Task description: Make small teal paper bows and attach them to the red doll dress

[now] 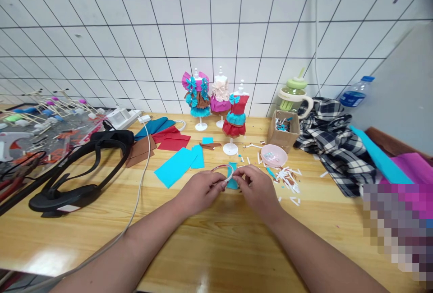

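My left hand [204, 189] pinches the left side of a thin white ring [230, 176], which has a reddish stretch along its upper left. At the ring's right side, the fingertips of my right hand [255, 187] are closed together; whether they grip the ring or something small is too small to tell. A blue paper piece [232, 182] lies on the table just behind the ring, between my hands. Beyond stand three small dress forms in paper dresses; the nearest wears a red and blue dress [237, 115]. Larger blue sheets [176, 167] lie left of my hands.
White scraps [289, 178] and a pink bowl [274, 155] lie to the right, before a cardboard box [284, 130]. A black headset [98, 180] and a cable [142, 180] are at the left. Plaid cloth [324, 126] lies at the right.
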Demonstrator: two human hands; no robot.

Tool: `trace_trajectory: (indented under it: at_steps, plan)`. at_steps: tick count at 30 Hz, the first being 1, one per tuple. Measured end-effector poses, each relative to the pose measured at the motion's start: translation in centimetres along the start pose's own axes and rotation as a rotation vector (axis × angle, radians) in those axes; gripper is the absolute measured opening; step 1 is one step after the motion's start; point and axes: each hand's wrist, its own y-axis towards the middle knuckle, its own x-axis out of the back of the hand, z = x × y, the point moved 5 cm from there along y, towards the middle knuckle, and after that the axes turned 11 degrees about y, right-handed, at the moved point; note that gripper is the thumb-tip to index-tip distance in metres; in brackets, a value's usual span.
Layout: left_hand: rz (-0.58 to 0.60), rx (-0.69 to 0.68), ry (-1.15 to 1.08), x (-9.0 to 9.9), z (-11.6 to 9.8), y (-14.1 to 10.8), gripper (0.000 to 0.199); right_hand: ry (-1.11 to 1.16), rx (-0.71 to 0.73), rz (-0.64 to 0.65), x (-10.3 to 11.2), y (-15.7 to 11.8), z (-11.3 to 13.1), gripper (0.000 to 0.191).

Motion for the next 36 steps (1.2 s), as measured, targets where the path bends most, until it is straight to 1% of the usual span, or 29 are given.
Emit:
trace_trajectory:
  at_steps: [4,8,10,12,15,18,20,21,23,24,25,26,28,29,30,32,34,36]
  plan:
    - [-0.038,0.01,0.085,0.2,0.2,0.1,0.027,-0.091,0.018,0.062,-0.4,-0.1,0.5,0.013]
    - [-0.068,0.051,0.216,0.3,0.7,0.3,0.025,-0.173,0.036,0.087,-0.9,-0.5,0.8,0.014]
    - [-0.081,0.059,0.245,0.4,0.8,0.3,0.023,-0.196,0.054,0.091,-1.2,-0.6,1.0,0.015]
    - [-0.106,0.071,0.229,0.5,0.8,0.3,0.023,-0.221,0.091,0.092,-1.4,-0.8,1.3,0.016]
    - [-0.146,0.089,0.133,0.5,0.7,0.3,0.023,-0.248,0.14,0.077,-1.7,-0.9,1.7,0.017]
    - [-0.145,0.111,0.026,0.3,0.8,0.4,0.024,-0.246,0.155,0.06,-1.6,-0.9,1.9,0.017]
    - [-0.175,0.179,-0.023,0.8,1.8,0.4,0.026,-0.226,0.15,0.039,-1.3,-0.9,1.9,0.017]
    - [-0.214,0.232,-0.035,1.3,2.7,0.4,0.028,-0.207,0.14,0.021,-0.9,-0.8,1.9,0.016]
    - [-0.336,0.378,-0.029,2.6,5.2,0.1,0.033,-0.152,0.112,-0.021,0.0,-0.6,1.7,0.015]
    - [-0.364,0.408,-0.002,3.2,6.4,0.0,0.034,-0.121,0.096,-0.034,0.3,-0.5,1.6,0.014]
    - [-0.362,0.413,0.052,3.6,7.3,0.1,0.034,-0.091,0.081,-0.034,0.6,-0.4,1.4,0.013]
    - [-0.331,0.387,0.147,3.7,8.0,0.2,0.034,-0.062,0.065,-0.024,0.8,-0.4,1.3,0.013]
    - [-0.224,0.31,0.317,3.2,8.7,0.6,0.033,-0.004,0.031,0.022,0.6,-0.3,0.9,0.013]
    - [-0.195,0.302,0.371,2.9,8.9,0.6,0.032,0.021,0.014,0.05,0.3,-0.3,0.7,0.012]
    - [-0.191,0.308,0.403,2.6,8.8,0.6,0.032,0.042,0.0,0.078,0.0,-0.3,0.5,0.012]
    - [-0.241,0.332,0.397,2.3,7.9,0.5,0.036,0.066,-0.024,0.124,-0.6,-0.4,0.3,0.012]
    - [-0.246,0.256,0.276,1.8,6.1,0.5,0.039,0.074,-0.049,0.159,-1.1,-0.5,0.0,0.011]
    - [-0.172,0.16,0.074,1.3,4.1,0.5,0.044,0.082,-0.069,0.19,-1.4,-0.5,-0.1,0.011]
